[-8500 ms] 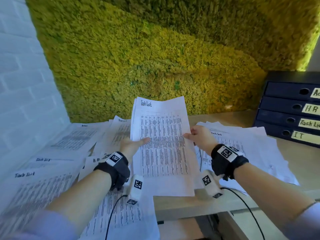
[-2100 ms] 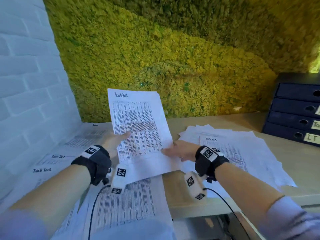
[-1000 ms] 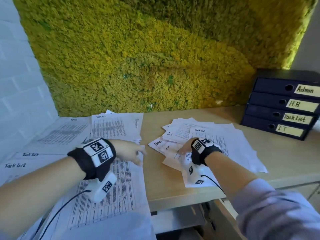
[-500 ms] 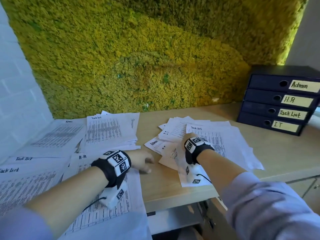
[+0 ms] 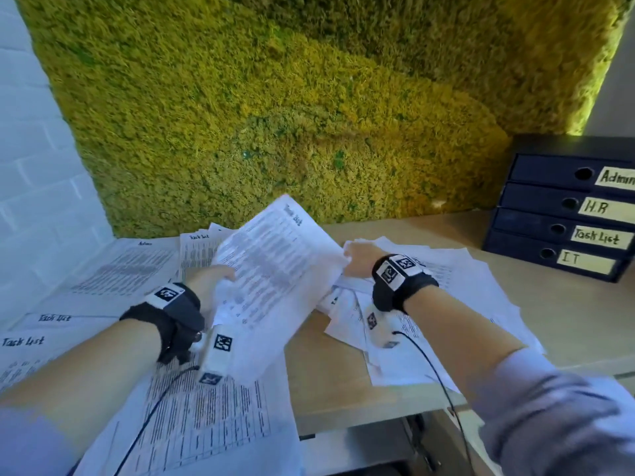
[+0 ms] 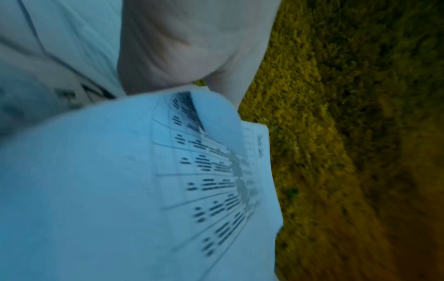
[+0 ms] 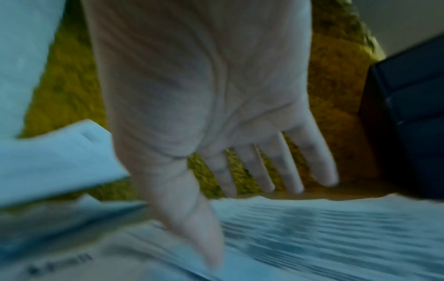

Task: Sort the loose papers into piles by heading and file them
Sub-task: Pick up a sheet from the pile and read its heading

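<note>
Wooden desk (image 5: 567, 314): scattered papers (image 5: 474, 290), stacked binders (image 5: 536, 214).

Light comes in from the right, where a bright yellow-green strip glows along the right edge of the moss wall (image 5: 261, 108); the moss darkens toward its top. The brick wall (image 5: 31, 139) at left and the papers (image 5: 113, 269) near the desk's left edge take a cold blue cast. The head view is sharp at centre, bowed and soft at its borders, and the sleeve (image 5: 563, 420) in the lower right corner is smeared. Both wrist views are dim, bluish and motion-blurred: the sheet (image 6: 134, 190) shows streaked print, and the right hand (image 7: 204, 98) is soft over striped, smeared paper. No hard shadows lie on the desk (image 5: 343, 389).
</note>
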{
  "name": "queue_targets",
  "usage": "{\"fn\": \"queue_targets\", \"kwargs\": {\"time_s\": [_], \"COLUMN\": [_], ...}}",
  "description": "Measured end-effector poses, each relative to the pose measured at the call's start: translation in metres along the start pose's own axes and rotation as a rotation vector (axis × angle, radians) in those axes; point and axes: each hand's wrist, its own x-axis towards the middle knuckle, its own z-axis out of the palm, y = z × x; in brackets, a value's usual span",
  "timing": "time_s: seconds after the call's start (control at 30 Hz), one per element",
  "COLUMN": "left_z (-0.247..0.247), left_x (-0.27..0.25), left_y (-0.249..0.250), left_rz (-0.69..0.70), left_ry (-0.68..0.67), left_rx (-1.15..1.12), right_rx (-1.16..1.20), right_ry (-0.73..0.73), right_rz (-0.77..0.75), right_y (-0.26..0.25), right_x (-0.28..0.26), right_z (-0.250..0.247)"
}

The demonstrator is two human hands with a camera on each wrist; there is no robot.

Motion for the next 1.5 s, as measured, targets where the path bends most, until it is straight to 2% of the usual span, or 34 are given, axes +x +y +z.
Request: {"fn": "queue_targets", "kwargs": {"time_s": [0.07,0.13,0.2,0.27,0.3,0.43,0.5,0.57,0.6,0.63,0.67,0.73,0.77,0.8,0.83,0.87,0.93,0.97,1.0,1.03,1.07,1.13,1.2,1.27,1.37,1.5], "left_z": [-0.027,-0.048,-0.057,-0.058,-0.055,-0.046,-0.039,-0.029,-0.024,-0.016,-0.009,0.013,0.025,0.036,0.048,0.056,0.061,0.053,0.044,0.032,0.021,-0.001,-0.016,-0.027,-0.042,-0.057], "left_x": [0.025,0.049,0.067,0.076,0.080,0.097,0.092,0.075,0.063,0.045,0.026,-0.021,-0.043,-0.051,-0.059,-0.060,-0.057,-0.053,-0.050,-0.047,-0.045,-0.053,-0.061,-0.070,-0.073,-0.070], "left_y": [0.000,0.000,0.007,0.013,0.015,0.018,0.018,0.022,0.025,0.028,0.028,0.026,0.025,0.022,0.022,0.020,0.014,0.006,-0.002,-0.012,-0.023,-0.037,-0.045,-0.045,-0.041,-0.038], "left_rz": [-0.039,-0.054,-0.036,-0.029,-0.007,0.054,0.066,0.202,0.303,0.398,0.446,0.362,0.303,0.262,0.236,0.216,0.172,0.175,0.188,0.196,0.193,0.181,0.239,0.270,0.314,0.336], "left_ry": [0.030,0.066,0.089,0.083,0.070,0.103,0.206,0.354,0.337,0.227,0.028,-0.465,-0.653,-0.765,-0.784,-0.703,-0.385,-0.252,-0.173,-0.149,-0.158,-0.146,-0.153,-0.159,-0.106,-0.115], "left_rx": [-0.014,0.021,0.086,0.185,0.233,0.302,0.387,0.484,0.442,0.401,0.379,0.284,0.191,0.088,-0.013,-0.114,-0.238,-0.231,-0.209,-0.163,-0.109,-0.083,-0.201,-0.275,-0.329,-0.328], "right_rx": [-0.293,-0.405,-0.378,-0.339,-0.362,-0.450,-0.448,-0.422,-0.389,-0.351,-0.308,-0.254,-0.230,-0.197,-0.158,-0.106,0.099,0.241,0.378,0.476,0.502,0.400,0.396,0.530,0.799,0.880], "right_ry": [-0.117,-0.296,-0.271,-0.201,-0.164,-0.050,-0.022,0.022,0.076,0.136,0.191,0.291,0.310,0.310,0.276,0.217,0.032,-0.086,-0.170,-0.168,-0.095,0.109,0.117,0.089,0.190,0.289], "right_rz": [0.151,0.252,0.288,0.210,0.190,0.156,0.182,0.240,0.257,0.246,0.207,0.071,-0.002,-0.085,-0.182,-0.291,-0.479,-0.524,-0.505,-0.452,-0.386,-0.244,-0.147,-0.114,-0.136,-0.185], "right_y": [0.041,0.073,0.118,0.146,0.148,0.110,0.105,0.098,0.093,0.085,0.072,0.030,0.002,-0.026,-0.052,-0.073,-0.091,-0.090,-0.083,-0.074,-0.063,-0.046,-0.041,-0.039,-0.043,-0.042], "right_x": [0.010,0.018,0.061,0.101,0.104,0.050,0.039,0.024,0.018,0.012,0.006,-0.001,-0.004,-0.010,-0.017,-0.022,-0.028,-0.030,-0.029,-0.027,-0.021,-0.010,-0.005,-0.001,-0.002,-0.006], "right_z": [0.007,0.017,0.042,0.065,0.069,0.059,0.053,0.037,0.029,0.020,0.014,0.009,0.011,0.013,0.018,0.024,0.033,0.034,0.033,0.033,0.033,0.038,0.046,0.057,0.061,0.056]}}
